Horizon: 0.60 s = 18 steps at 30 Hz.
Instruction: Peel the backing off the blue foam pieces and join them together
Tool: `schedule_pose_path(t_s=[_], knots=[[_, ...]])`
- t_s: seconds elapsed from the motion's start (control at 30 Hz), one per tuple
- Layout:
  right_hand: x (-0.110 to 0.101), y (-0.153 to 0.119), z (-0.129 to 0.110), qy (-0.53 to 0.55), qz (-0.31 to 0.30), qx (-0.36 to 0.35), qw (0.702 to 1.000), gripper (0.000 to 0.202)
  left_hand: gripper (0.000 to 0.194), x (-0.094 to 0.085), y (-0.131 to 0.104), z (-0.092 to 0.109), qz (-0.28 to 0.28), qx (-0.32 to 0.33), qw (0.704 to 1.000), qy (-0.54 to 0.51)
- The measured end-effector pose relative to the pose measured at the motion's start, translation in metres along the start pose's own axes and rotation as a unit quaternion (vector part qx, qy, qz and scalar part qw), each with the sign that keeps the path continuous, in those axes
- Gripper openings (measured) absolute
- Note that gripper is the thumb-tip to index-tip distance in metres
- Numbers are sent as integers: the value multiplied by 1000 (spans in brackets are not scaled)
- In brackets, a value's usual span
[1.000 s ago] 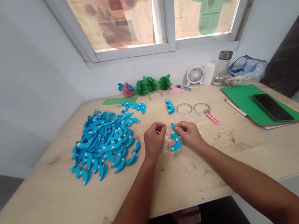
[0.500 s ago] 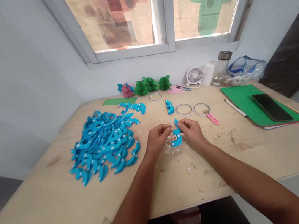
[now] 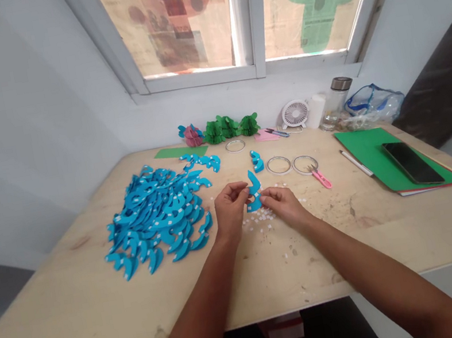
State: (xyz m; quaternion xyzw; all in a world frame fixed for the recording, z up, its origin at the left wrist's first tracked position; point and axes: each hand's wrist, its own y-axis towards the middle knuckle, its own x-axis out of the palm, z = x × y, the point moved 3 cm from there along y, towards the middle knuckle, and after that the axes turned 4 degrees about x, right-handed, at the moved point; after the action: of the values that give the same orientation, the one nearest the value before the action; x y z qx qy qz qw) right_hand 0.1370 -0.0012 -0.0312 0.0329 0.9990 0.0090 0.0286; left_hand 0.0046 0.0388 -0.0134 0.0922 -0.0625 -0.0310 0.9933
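Between my hands, above the wooden table, is a curved blue paper piece. My left hand pinches it at its left side. The fingers of my right hand are pressed together at its lower right edge. Small white paper bits lie scattered beneath and around the hands. To the left spreads a large pile of blue curved paper pieces with white squares on them. Another small blue piece rests just beyond my hands.
Tape rolls and pink-handled snips lie right of centre. A phone rests on green sheets, beside a pen. Along the wall stand green paper shapes, a small fan and a bottle.
Both hands have shifted slightly left with the blue piece, which has been raised and moved away from the white bits. More of the bits now show below it.
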Motion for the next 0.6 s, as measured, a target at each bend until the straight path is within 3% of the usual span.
schedule_pose_path(t_s=[0.17, 0.4, 0.6], knots=[[0, 1, 4, 14, 4, 10, 1000, 14, 23, 3, -2, 3, -22, 31, 999, 9], [-5, 1, 0, 14, 42, -6, 999, 13, 15, 7, -4, 6, -105, 96, 987, 79], [-5, 1, -4, 15, 42, -3, 999, 17, 15, 6, -3, 1, -104, 103, 982, 123]])
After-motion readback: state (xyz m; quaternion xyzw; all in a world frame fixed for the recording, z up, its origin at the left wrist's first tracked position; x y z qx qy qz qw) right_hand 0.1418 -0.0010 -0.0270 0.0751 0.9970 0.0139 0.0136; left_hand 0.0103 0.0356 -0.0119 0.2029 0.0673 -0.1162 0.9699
